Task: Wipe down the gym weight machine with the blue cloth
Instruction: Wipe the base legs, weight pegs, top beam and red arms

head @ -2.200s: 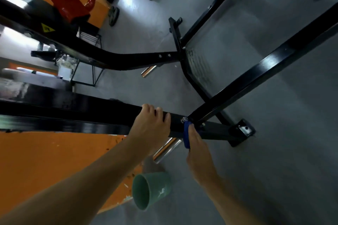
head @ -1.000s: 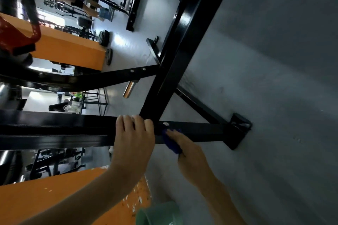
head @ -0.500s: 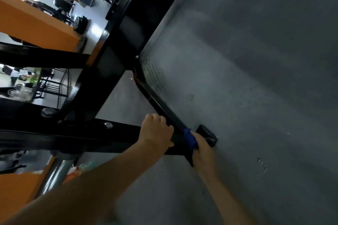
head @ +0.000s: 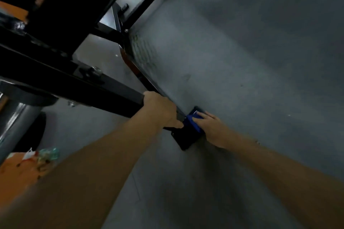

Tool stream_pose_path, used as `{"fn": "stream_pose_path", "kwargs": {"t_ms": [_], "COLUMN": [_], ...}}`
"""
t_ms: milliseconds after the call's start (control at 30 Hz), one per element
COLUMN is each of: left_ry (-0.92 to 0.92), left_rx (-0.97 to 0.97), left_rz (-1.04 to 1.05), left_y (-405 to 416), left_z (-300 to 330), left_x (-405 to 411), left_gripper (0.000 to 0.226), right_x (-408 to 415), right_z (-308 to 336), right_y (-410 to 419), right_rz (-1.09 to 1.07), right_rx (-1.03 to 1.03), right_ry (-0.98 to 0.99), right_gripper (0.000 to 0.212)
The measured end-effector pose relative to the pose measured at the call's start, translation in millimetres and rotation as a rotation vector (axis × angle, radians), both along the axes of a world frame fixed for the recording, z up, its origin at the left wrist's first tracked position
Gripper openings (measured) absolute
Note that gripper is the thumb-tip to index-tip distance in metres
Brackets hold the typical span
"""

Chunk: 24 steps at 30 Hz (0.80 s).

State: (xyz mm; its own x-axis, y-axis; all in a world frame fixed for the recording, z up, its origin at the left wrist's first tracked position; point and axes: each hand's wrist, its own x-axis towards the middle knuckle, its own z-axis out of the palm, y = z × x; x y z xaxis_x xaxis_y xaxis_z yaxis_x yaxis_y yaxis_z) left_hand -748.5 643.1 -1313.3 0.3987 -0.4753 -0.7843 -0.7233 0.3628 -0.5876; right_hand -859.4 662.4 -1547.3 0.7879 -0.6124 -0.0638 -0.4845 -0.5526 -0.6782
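Slid rightward along the black frame bar (head: 104, 89) since half a second back: blue cloth (head: 192, 122) now on the end foot plate (head: 186, 137) at the grey floor (head: 242, 61). Right hand (head: 212, 126) lying nearly flat, fingers pressing cloth down, likely for scrubbing contact. Left hand (head: 160, 109) clamped round the bar just left, seemingly for bracing.

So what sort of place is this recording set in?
Probably a gym floor. A heavy black steel frame with bolted joints stands on grey flooring, its foot on the ground, and the right hand presses a blue cloth against it.
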Motion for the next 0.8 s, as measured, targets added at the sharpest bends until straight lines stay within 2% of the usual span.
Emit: {"fn": "stream_pose_path", "kwargs": {"t_ms": [67, 133, 233, 333, 500, 667, 800], "left_ry": [0.002, 0.016, 0.023, 0.019, 0.025, 0.013, -0.053], "left_rx": [-0.005, -0.036, -0.057, -0.055, -0.057, -0.057, -0.019], "left_rz": [-0.022, -0.035, -0.084, -0.112, -0.108, -0.238, -0.287], "left_y": [1, 0, 2, 3, 6, 15, 25], "left_z": [1, 0, 0, 0, 4, 14, 21], "left_x": [-1, -3, -6, -4, -6, -14, -18], "left_gripper": [0.086, 0.072, 0.063, 0.066, 0.07, 0.073, 0.069], "right_x": [-2, 12, 39, 34, -13, -28, -35], "right_z": [0, 2, 6, 10, 16, 28, 26], "right_y": [6, -3, -25, -21, 9, 25, 43], "right_rz": [0.033, 0.051, 0.065, 0.054, -0.004, 0.002, -0.054], "right_rx": [-0.022, -0.031, 0.028, 0.04, 0.078, 0.161, 0.257], "right_ry": [0.018, 0.032, 0.067, 0.094, 0.032, 0.11, 0.133], "right_gripper": [0.072, 0.072, 0.07, 0.07, 0.072, 0.072, 0.063]}}
